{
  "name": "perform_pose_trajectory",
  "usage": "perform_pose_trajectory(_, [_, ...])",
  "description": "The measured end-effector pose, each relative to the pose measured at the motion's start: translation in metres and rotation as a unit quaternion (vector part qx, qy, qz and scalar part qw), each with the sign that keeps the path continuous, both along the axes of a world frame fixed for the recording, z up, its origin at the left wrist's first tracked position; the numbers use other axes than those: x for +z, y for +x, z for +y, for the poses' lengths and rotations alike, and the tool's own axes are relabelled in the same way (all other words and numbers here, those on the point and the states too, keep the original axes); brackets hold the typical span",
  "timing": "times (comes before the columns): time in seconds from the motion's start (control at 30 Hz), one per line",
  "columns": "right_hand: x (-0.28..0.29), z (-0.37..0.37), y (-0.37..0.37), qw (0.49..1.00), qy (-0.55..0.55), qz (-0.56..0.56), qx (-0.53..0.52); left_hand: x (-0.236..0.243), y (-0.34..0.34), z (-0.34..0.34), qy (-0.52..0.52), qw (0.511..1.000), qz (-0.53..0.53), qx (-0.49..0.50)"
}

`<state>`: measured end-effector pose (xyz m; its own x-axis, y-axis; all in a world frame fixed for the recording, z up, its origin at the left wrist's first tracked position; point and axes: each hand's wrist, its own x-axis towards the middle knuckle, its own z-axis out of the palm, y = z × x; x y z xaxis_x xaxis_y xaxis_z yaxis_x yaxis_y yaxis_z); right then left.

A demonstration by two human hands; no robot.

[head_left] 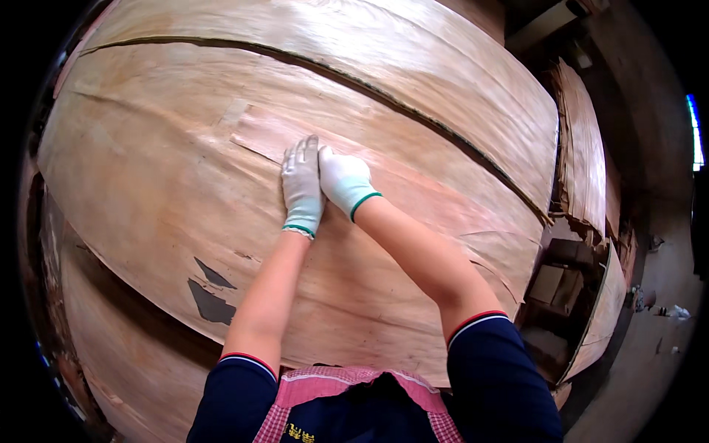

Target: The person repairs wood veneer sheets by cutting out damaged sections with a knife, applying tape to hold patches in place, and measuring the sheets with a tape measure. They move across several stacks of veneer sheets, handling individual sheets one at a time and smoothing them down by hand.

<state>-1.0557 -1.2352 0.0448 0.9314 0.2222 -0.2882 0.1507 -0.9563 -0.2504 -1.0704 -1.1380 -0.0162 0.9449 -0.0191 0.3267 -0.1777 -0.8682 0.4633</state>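
A broad, pale wood veneer sheet spreads under both my hands, its grain wavy and its surface slightly rippled. Across its middle lies a long pinkish veneer strip, running from upper left to lower right. My left hand, in a white knit glove with a green cuff, rests flat on the strip's near edge, fingers stretched forward. Right beside it, touching, is my right hand in a matching glove, with fingers curled in over the strip. Whatever those fingers may hold is hidden.
Beyond the strip, a dark gap separates a farther veneer sheet. Torn holes show grey near my left forearm. At right stand curled veneer pieces and a brown box. Another sheet lies lower at left.
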Motion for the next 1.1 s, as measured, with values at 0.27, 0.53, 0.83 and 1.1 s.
perform_pose_trajectory(0.27, [0.034,-0.162,-0.078,0.98,-0.111,0.141,0.08,0.013,-0.012,-0.001,0.111,0.991,0.077,-0.023])
perform_pose_trajectory(0.53, [0.014,-0.173,-0.017,0.993,0.048,0.025,0.103,0.007,-0.009,0.003,0.063,0.997,0.051,-0.004])
perform_pose_trajectory(0.83, [0.004,-0.119,0.0,0.986,-0.061,-0.035,0.153,0.012,-0.008,0.004,0.1,0.989,0.104,-0.027])
perform_pose_trajectory(1.1, [0.003,-0.255,-0.188,0.981,0.014,-0.106,-0.159,0.013,-0.012,-0.002,0.111,0.993,0.039,-0.015])
